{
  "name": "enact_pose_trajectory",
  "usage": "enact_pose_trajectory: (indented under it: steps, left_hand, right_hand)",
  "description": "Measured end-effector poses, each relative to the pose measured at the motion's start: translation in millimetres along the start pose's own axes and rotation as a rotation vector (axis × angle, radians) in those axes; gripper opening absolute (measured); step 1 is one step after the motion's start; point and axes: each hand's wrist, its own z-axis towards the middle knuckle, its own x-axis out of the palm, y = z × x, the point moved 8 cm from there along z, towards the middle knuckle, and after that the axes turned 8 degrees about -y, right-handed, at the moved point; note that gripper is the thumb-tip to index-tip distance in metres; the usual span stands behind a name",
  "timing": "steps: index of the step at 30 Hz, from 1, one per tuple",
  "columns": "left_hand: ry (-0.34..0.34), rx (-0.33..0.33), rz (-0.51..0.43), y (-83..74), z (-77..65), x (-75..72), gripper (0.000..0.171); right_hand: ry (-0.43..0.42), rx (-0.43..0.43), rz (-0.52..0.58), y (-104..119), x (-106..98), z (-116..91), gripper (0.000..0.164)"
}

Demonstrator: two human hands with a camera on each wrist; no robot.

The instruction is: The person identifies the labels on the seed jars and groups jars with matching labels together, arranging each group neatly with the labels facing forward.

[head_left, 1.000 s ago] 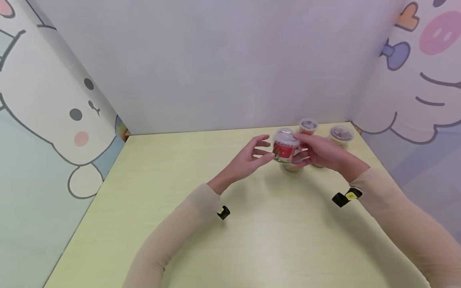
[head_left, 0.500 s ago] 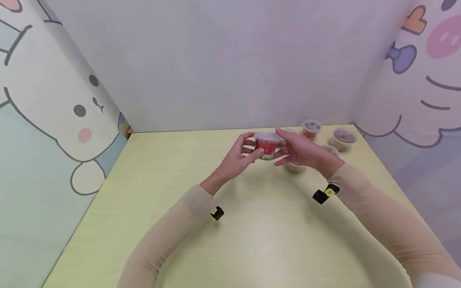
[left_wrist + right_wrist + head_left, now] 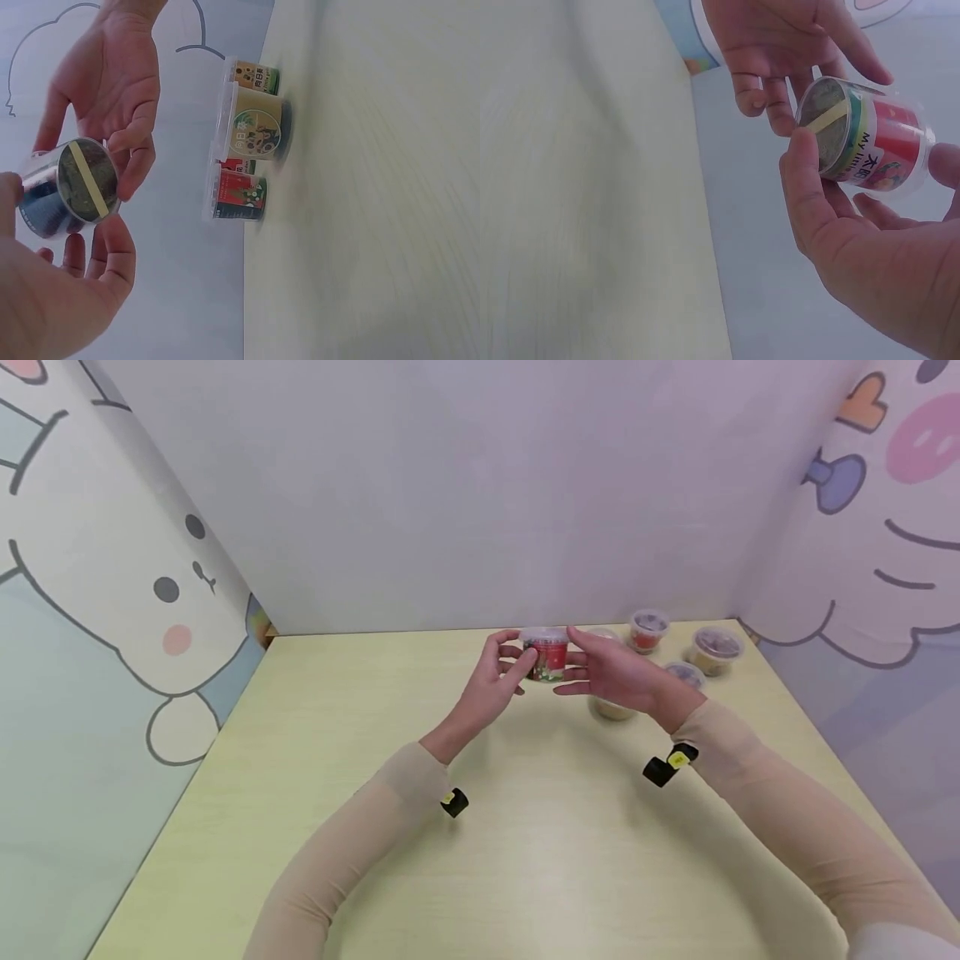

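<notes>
Head view shows the red-labelled, lidded clear cup [image 3: 552,657] held above the table [image 3: 540,860]. I judge it light, firm, slightly slippery, best taken around its wall. Left hand [image 3: 483,691] clamps it between thumb and fingers; right hand's [image 3: 618,670] fingers are spread, gripping or only touching, I cannot tell.

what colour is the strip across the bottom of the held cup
The strip is pale yellow, clearest in the left wrist view.

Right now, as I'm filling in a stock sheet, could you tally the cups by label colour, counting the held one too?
Red cups: 3 (1 held, 2 on the table)
Yellow cups: 3 (all on the table)
Total: 6
</notes>
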Motion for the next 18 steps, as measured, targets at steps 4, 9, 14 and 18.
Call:
enact_pose_trajectory:
  steps: [4,9,14,18]
  left_hand:
    - [0.015,-0.051,-0.029,3.1,1.9,0.9,0.052]
    - [0.132,-0.246,-0.031,12.5,3.1,1.3,0.059]
    - [0.272,-0.372,0.024,15.3,2.3,-2.0,0.057]
    - [0.313,-0.39,0.054,16.4,3.5,-5.2,0.059]
  right_hand:
    - [-0.017,0.041,0.038,-3.1,0.3,1.0,0.046]
    - [-0.028,0.065,0.027,-5.1,0.4,1.2,0.048]
    - [-0.056,0.1,0.011,-10.2,-2.0,-0.1,0.045]
    - [-0.063,0.136,0.024,-15.9,-0.3,-0.5,0.045]
